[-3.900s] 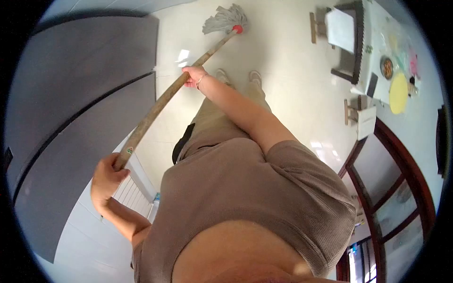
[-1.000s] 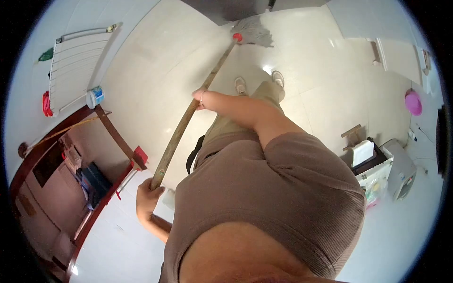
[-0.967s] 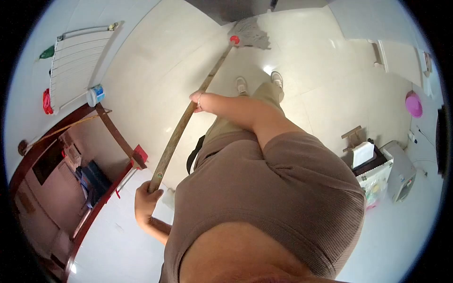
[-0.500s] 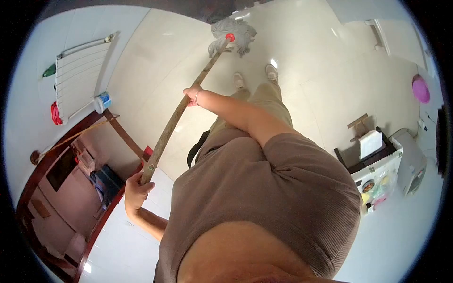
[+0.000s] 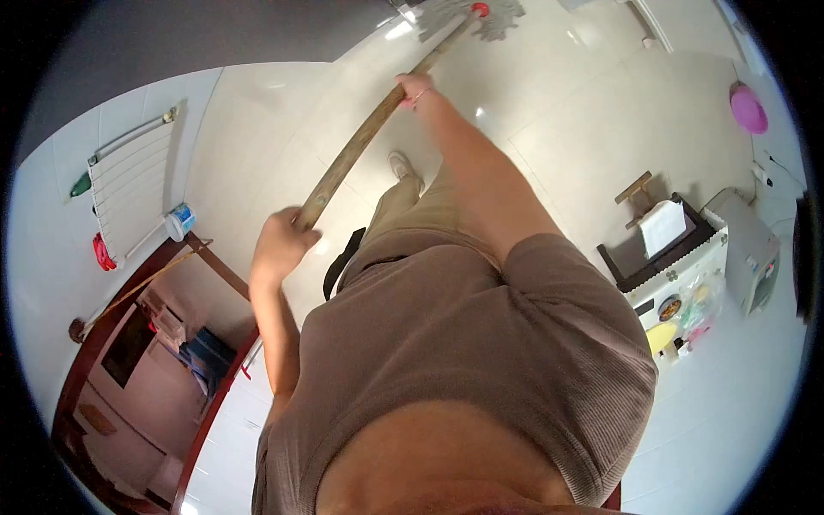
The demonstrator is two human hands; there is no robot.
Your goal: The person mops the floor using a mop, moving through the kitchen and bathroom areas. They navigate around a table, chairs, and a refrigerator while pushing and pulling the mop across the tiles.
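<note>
I hold a long wooden mop handle with both hands. My left hand is closed around its near end, at chest height. My right hand grips it further down, arm stretched forward. The grey string mop head with a red collar lies on the pale tiled floor at the very top of the view, well ahead of my shoe. My brown shirt fills the lower middle of the view.
A white wall rack with a blue-and-white can hangs at left, beside a dark red door frame. At right stand a small table with dishes, a dark chair, a white appliance and a pink basin.
The mop head has slid forward, away from my feet. My left hand rose and moved forward with the handle end; my right arm stretched out. The view swung from a grey surface to the doorway side.
</note>
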